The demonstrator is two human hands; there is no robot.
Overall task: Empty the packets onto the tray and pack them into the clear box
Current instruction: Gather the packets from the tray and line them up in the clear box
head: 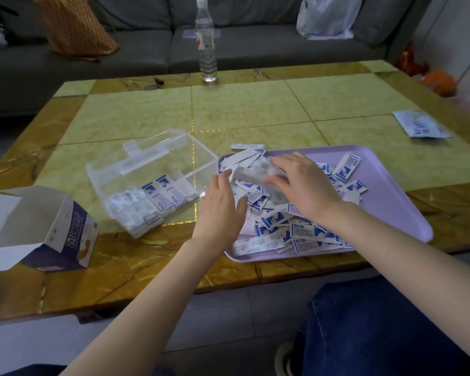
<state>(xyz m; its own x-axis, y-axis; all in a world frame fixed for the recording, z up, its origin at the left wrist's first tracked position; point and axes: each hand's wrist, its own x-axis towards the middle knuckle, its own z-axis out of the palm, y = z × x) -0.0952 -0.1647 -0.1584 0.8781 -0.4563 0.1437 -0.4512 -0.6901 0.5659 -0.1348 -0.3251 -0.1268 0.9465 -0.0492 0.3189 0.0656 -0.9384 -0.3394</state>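
A lilac tray (pixel 391 191) on the table holds a loose heap of several small blue-and-white packets (pixel 304 229). Both hands hover over its left half. My right hand (pixel 301 183) curls its fingers and thumb round a blurred bunch of packets (pixel 255 175). My left hand (pixel 223 202) has straight fingers touching the left end of that bunch. The clear box (pixel 152 169) sits tilted just left of the tray, lid open, with rows of packets (pixel 158 196) stacked inside.
An opened cardboard carton (pixel 52 226) lies at the table's left front. A flat packet bag (pixel 421 124) lies at the right edge, and one stray packet (pixel 247 146) behind the tray. A water bottle (pixel 206 42) stands at the far edge before a grey sofa.
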